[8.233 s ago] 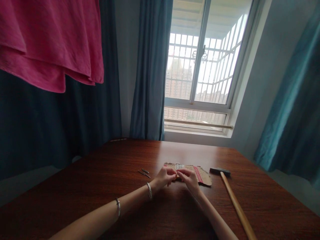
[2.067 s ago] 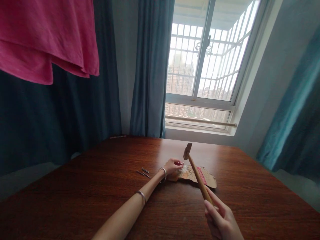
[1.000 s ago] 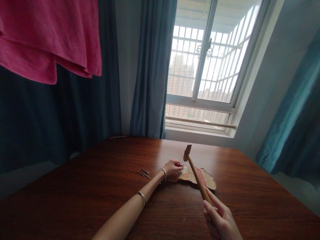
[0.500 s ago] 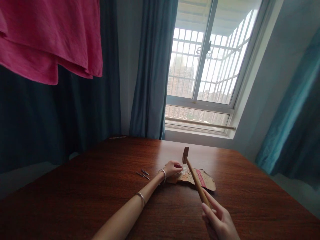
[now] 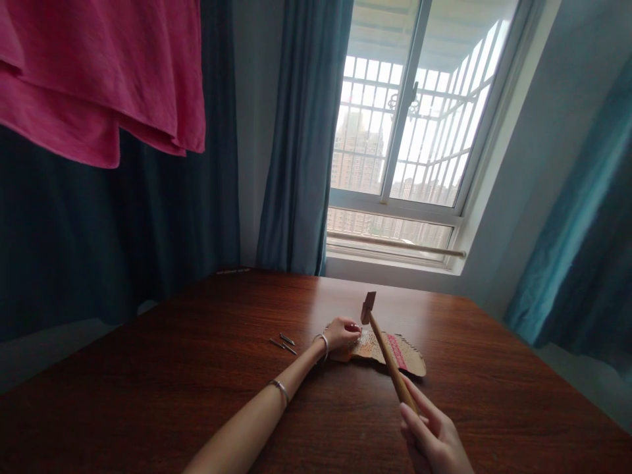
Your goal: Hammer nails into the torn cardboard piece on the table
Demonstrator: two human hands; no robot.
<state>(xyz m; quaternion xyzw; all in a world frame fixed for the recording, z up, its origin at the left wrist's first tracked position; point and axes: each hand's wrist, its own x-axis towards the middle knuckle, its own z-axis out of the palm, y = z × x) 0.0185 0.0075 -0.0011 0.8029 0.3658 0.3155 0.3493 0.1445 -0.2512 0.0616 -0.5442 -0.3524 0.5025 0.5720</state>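
Note:
My right hand (image 5: 434,431) is wrapped round the wooden handle of a hammer (image 5: 390,362). The hammer's head is up at the far end, close to my left fingertips and seemingly just above them. My left hand (image 5: 344,334), with bracelets on the wrist and forearm, pinches a thin nail (image 5: 362,328) over a piece of cardboard (image 5: 413,359). This cardboard lies flat, has a pink printed band and is dotted with many small holes or marks. The handle covers part of it. Left of my left hand, a few loose nails (image 5: 287,339) lie on the table.
The brown wooden table (image 5: 172,388) reaches back to the wall below a barred window (image 5: 395,145). Blue curtains (image 5: 296,145) hang on both sides. A pink cloth (image 5: 108,79) hangs at the upper left, above table height.
The hammer's head has tilted and shifted very slightly to the right. My left hand keeps its pinch in the same place, and the cardboard and loose nails have not moved.

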